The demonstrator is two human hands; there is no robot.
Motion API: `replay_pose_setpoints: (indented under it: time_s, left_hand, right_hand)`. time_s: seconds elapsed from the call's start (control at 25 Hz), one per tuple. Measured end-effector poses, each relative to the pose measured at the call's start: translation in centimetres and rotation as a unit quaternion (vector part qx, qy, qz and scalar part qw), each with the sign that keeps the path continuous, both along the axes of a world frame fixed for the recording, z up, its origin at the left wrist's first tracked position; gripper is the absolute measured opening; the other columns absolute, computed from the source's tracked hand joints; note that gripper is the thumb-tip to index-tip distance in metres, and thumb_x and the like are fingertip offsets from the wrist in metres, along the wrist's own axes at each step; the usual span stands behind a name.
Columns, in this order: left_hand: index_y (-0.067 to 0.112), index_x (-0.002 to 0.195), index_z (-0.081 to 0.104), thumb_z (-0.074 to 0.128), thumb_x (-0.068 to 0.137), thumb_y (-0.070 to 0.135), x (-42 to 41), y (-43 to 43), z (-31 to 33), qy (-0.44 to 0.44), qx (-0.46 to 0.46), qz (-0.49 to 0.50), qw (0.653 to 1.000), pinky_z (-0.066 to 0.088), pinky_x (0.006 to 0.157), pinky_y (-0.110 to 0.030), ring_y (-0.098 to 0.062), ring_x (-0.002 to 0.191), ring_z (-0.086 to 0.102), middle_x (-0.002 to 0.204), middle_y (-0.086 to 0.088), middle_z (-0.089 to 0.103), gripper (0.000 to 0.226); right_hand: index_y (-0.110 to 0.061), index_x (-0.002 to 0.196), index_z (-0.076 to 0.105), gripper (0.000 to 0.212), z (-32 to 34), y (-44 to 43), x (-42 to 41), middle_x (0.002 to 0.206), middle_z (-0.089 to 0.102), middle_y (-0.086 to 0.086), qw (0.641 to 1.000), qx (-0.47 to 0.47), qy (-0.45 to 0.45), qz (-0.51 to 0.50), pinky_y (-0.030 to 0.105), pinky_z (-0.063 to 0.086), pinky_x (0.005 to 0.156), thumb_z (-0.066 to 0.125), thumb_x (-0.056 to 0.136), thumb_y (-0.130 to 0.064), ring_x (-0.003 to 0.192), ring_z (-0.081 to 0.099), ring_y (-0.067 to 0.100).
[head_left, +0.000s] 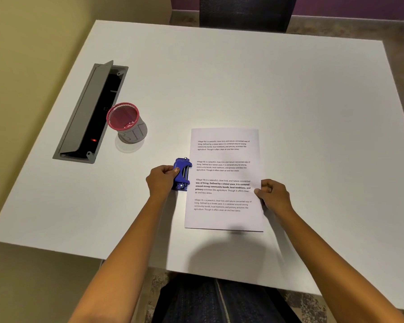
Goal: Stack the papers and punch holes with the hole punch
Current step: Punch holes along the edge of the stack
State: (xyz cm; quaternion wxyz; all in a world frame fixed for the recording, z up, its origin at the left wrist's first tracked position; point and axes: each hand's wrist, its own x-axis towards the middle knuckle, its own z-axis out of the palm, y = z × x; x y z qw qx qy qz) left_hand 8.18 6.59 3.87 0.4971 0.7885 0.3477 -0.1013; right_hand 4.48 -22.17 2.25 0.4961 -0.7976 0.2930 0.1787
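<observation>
A stack of white printed papers [224,178] lies flat on the white table [243,78], near its front edge. A blue hole punch [182,174] sits against the middle of the stack's left edge. My left hand [161,180] grips the punch from its left side, thumb on top. My right hand [273,196] pinches the right edge of the papers, fingers curled over it. How many sheets are in the stack cannot be told.
A pink mesh pen cup [126,122] stands to the left, beside an open grey cable box [89,113] sunk into the table. A dark chair [245,12] stands at the far side. My lap is under the front edge.
</observation>
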Motion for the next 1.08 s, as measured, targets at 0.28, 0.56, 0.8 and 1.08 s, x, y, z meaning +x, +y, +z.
replay_pose_setpoints:
  time_s: [0.28, 0.56, 0.8, 1.08]
  left_hand:
    - [0.006, 0.102, 0.069, 0.068, 0.086, 0.019, 0.1, -0.1, 0.0, 0.003, -0.012, 0.015, 1.0, 0.052, 0.086, -0.038, -0.021, 0.082, 0.06, 0.099, -0.011, 0.071, 0.02]
    - [0.006, 0.099, 0.068, 0.069, 0.086, 0.019, 0.3, -0.2, 0.1, 0.006, -0.013, 0.012, 1.0, 0.054, 0.09, -0.042, -0.027, 0.087, 0.065, 0.101, -0.015, 0.072, 0.019]
    - [0.007, 0.099, 0.069, 0.07, 0.085, 0.02, 0.3, -0.2, 0.2, 0.009, -0.021, 0.018, 1.0, 0.054, 0.09, -0.043, -0.028, 0.089, 0.067, 0.103, -0.015, 0.072, 0.02]
    - [0.006, 0.099, 0.069, 0.071, 0.084, 0.018, 0.3, -0.2, 0.3, 0.009, -0.028, 0.029, 0.999, 0.053, 0.094, -0.04, -0.024, 0.088, 0.065, 0.104, -0.016, 0.072, 0.019]
  right_hand:
    - [-0.019, 0.085, 0.064, 0.012, 0.0, 1.4, -0.5, 0.062, 0.062, -0.013, 1.0, -0.002, -0.016, 0.001, 0.022, 0.04, 0.065, 0.067, 0.082, -0.007, 0.064, 0.057, 0.006]
    - [-0.026, 0.075, 0.061, 0.021, 0.1, 2.0, -0.5, 0.059, 0.062, -0.014, 1.0, 0.013, -0.017, -0.008, 0.016, 0.041, 0.058, 0.068, 0.082, -0.007, 0.06, 0.057, 0.001]
    - [-0.017, 0.086, 0.069, 0.01, 0.1, 1.8, -0.5, 0.067, 0.068, -0.009, 1.0, 0.024, -0.018, -0.002, 0.008, 0.04, 0.056, 0.068, 0.082, -0.009, 0.064, 0.06, 0.004]
    - [-0.012, 0.091, 0.072, 0.012, -0.4, 1.3, -0.5, 0.076, 0.073, 0.003, 0.999, 0.049, -0.013, -0.005, 0.024, 0.048, 0.075, 0.07, 0.08, -0.007, 0.071, 0.063, 0.016]
